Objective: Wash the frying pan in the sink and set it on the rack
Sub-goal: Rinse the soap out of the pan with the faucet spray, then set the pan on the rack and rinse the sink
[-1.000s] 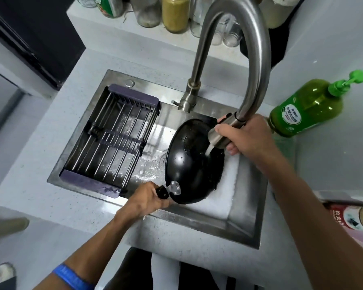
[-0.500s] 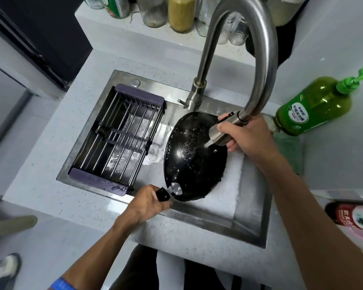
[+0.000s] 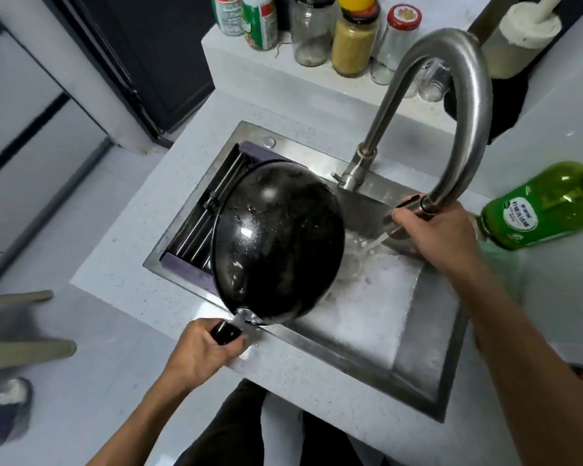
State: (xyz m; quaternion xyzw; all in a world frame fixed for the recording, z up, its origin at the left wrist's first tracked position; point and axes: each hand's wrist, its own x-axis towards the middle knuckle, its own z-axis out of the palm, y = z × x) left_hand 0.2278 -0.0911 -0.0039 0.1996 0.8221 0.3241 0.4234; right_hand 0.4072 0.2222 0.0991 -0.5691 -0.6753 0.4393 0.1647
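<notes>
The black frying pan (image 3: 278, 243) is turned bottom up, wet and shiny, above the left half of the steel sink (image 3: 414, 375). It covers most of the purple-edged wire rack (image 3: 212, 203) that sits across the sink's left side. My left hand (image 3: 204, 351) grips the pan's black handle at the sink's front rim. My right hand (image 3: 431, 237) holds the pull-out spray head of the curved steel tap (image 3: 465, 105). Water streams from the head down into the sink's foamy right part, beside the pan.
A green dish-soap bottle (image 3: 546, 210) lies on the counter to the right of the sink. Several jars and bottles (image 3: 317, 28) stand on the ledge behind the tap. A shoe (image 3: 4, 408) shows on the floor at lower left.
My left hand has swung the pan leftward out of the spray and over the rack, its underside now facing up. My right hand stays on the spray head, whose water now falls into the sink.
</notes>
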